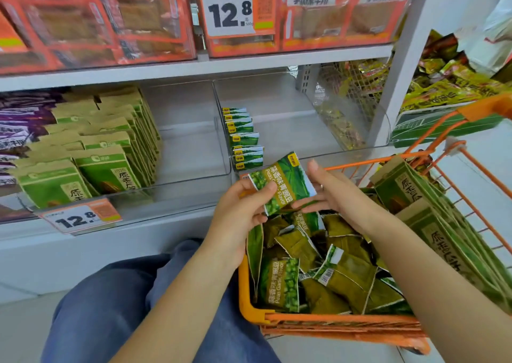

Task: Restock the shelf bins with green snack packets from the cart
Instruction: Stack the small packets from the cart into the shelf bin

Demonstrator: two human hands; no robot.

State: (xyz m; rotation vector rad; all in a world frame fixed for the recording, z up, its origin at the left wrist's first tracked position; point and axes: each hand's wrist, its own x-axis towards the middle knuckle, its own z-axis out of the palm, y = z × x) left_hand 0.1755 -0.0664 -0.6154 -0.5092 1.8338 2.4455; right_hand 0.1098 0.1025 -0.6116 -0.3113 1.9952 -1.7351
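Knees: blue trousers [133, 301] fill the bottom left, just beside the cart.
Cart: an orange wire cart [332, 325] stands at the lower right, heaped with loose green pea packets [279, 285]; taller kraft-and-green pouches [415, 196] lean along its right side.
Left hand: the left hand [238, 210] holds one green pea packet [282, 182] above the cart's near-left corner, thumb on the front, fingers [257, 218] curled behind its lower edge.
Right hand: the right hand [329, 193] touches the packet's right edge with nearly straight fingers, thumb raised; it does not grip.
Held packet: tilted, printed face up, between cart and shelf front, not yet in a bin.
Target bin: a clear shelf bin [304, 129] straight beyond the hands holds a short row of the same packets [243, 138] on edge against its left wall; the rest of its floor is bare.
Divider: the bin's clear front lip and left wall stand between the held packet and that row.
Left bin: kraft-and-green pouches [91, 152] stand packed in rows, purple packets [16, 129] farther left.
Price tag: an orange tag [80, 218] reads 12.8 on the shelf edge.
Upper shelf: orange-framed packs [97, 21] and a larger 12.8 tag [235, 10].
Far right: yellow-green packets [448, 85] pile behind the white shelf post [401, 71].
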